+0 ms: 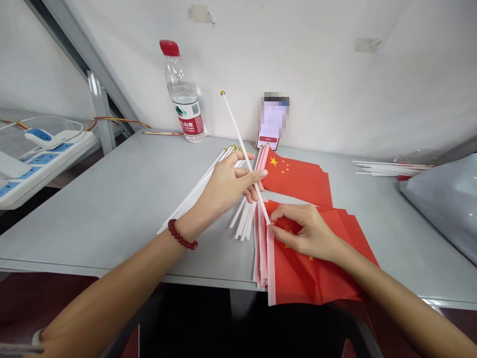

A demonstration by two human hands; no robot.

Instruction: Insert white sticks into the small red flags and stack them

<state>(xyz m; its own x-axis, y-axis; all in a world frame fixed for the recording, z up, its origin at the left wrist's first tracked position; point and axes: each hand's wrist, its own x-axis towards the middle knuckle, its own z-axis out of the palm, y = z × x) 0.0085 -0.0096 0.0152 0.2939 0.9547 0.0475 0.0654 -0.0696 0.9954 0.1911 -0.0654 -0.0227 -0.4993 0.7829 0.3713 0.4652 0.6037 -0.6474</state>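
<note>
A white flagpole stick (237, 130) with a gold ball tip slants up and left, pinched in my left hand (233, 181). Its lower end meets the white sleeve edge of a red flag with yellow stars (331, 278). My right hand (303, 231) pinches that flag's top corner by the stick's end; whether the end is inside the sleeve I cannot tell. More loose flags lie stacked under it. Behind my hands lie flags on sticks (303, 174), the sticks' white ends fanned toward me. Several bare white sticks (197, 191) lie beneath my left forearm.
A water bottle (184, 99) with a red cap and a phone (271, 122) stand against the wall. At right, more white sticks (391, 168) lie beside a grey plastic bag (447, 199). A power strip (48, 166) sits at left. The grey table's front edge (208, 282) runs below my hands.
</note>
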